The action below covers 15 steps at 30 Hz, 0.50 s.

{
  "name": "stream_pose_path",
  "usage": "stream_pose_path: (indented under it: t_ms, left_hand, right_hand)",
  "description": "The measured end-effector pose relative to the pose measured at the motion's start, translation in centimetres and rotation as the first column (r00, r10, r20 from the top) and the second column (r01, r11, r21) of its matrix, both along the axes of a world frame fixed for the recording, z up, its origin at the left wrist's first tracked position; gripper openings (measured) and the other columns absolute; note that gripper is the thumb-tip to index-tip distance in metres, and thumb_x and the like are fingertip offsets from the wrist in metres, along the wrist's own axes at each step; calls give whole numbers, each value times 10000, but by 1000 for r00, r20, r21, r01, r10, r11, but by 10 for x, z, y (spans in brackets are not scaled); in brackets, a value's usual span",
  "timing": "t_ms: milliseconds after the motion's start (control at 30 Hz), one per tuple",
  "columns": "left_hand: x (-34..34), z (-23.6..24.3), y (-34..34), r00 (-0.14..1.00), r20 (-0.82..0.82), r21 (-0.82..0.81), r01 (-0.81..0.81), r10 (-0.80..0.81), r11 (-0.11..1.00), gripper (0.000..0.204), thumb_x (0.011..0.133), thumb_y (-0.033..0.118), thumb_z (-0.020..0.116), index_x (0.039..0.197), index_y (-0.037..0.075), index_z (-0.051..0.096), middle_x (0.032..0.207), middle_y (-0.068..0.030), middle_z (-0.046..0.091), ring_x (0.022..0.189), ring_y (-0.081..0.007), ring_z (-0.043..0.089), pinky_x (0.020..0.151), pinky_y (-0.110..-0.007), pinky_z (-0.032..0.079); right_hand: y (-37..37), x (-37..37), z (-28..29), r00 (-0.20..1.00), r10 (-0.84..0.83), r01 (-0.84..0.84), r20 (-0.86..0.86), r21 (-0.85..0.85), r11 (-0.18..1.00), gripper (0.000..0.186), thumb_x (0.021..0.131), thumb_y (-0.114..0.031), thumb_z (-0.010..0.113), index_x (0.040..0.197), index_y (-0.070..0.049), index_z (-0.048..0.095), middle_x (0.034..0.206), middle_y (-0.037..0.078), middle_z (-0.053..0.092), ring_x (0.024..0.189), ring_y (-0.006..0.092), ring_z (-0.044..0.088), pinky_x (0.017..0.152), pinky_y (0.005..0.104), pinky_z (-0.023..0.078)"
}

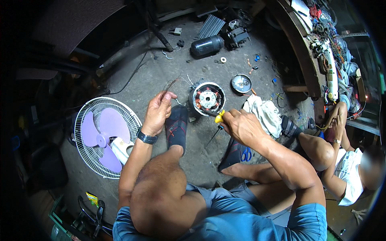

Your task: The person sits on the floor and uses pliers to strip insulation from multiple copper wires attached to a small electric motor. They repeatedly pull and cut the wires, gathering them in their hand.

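Left hand (158, 114): thumb and fingers pinched on thin dark wires (172, 85), raised just left of the motor; loose ends stick up past the fingertips. Right hand (244, 127): closed on a yellow-handled tool (219, 117), dark end pointing left to the lower right rim of the motor; can't tell if it touches. Motor (207, 99) sits on the concrete floor (134, 60) ahead of my shoes, open face up, copper windings around a pale hub. A thin dark shaft (213, 137) shows below the right hand; can't tell if it's in my grip or on the floor. Round metal cover (241, 83) is right of the motor, well apart from it; white cloth (263, 114) is near it, beyond the right hand. Blue-handled scissors (246, 154) are by my right shoe (232, 154). Fan (106, 138) with purple blades and wire guard is left of my left forearm. Black cylinder (207, 45) lies farther up the floor. Another person (348, 172) sits at far right.
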<state>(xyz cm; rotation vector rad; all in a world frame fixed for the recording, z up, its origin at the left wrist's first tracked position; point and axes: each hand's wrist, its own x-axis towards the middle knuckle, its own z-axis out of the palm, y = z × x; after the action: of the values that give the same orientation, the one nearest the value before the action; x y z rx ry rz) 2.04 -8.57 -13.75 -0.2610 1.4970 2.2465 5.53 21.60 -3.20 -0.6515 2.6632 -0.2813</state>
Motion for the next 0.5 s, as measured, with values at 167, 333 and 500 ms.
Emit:
stream_pose_path:
  t_ms: [167, 333, 500]
  left_hand:
    - [2, 1, 14, 995, -101, -21, 5, -7, 1000, 362, 1105, 344, 515, 1190, 18, 649, 837, 38, 540, 650, -12, 392, 549, -180, 335]
    - [-11, 22, 49, 878, -406, -215, 176, -252, 961, 414, 1110, 369, 480, 1240, 19, 659, 1091, -62, 711, 736, -57, 485, 690, -238, 445]
    - [-2, 35, 43, 975, -164, 417, 207, -151, 885, 345, 1107, 386, 473, 1028, 85, 622, 742, 23, 504, 637, -63, 379, 627, -270, 402]
  right_hand:
    - [12, 13, 58, 991, -76, 61, -109, -140, 988, 264, 968, -300, 667, 991, -47, 593, 897, 153, 620, 815, 349, 651, 698, 454, 534]
    - [-4, 3, 92, 995, -50, 33, -90, -185, 982, 275, 952, -279, 690, 1002, -42, 561, 900, 155, 587, 850, 362, 623, 702, 463, 520]
    - [-8, -15, 109, 955, -159, 84, -252, -285, 955, 283, 955, -280, 688, 1003, -42, 543, 904, 167, 557, 825, 379, 600, 714, 478, 493]
